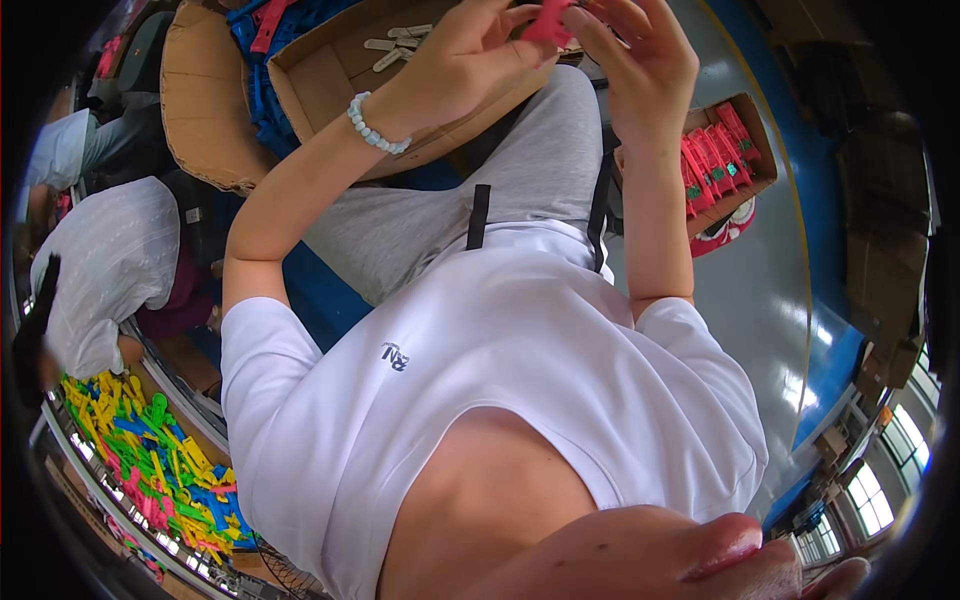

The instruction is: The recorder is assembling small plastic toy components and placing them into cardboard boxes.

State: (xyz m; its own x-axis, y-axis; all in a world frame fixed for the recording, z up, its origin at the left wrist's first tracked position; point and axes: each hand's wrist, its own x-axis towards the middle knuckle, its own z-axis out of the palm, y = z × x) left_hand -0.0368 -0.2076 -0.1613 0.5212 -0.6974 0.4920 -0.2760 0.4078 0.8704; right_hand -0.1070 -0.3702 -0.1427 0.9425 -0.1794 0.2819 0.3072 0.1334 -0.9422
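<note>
Pink plastic piece between both hands, above cardboard box edge.

Both hands — left hand, right hand — pinch a pink plastic piece; cardboard box behind.

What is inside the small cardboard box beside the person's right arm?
The small cardboard box holds red plastic pieces in a row, some with green parts. Its near end is hidden behind the right forearm.

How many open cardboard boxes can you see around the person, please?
2: a large cardboard box on the lap under the left hand, and a small cardboard box of red pieces on the floor at right. Others may be hidden.
</note>
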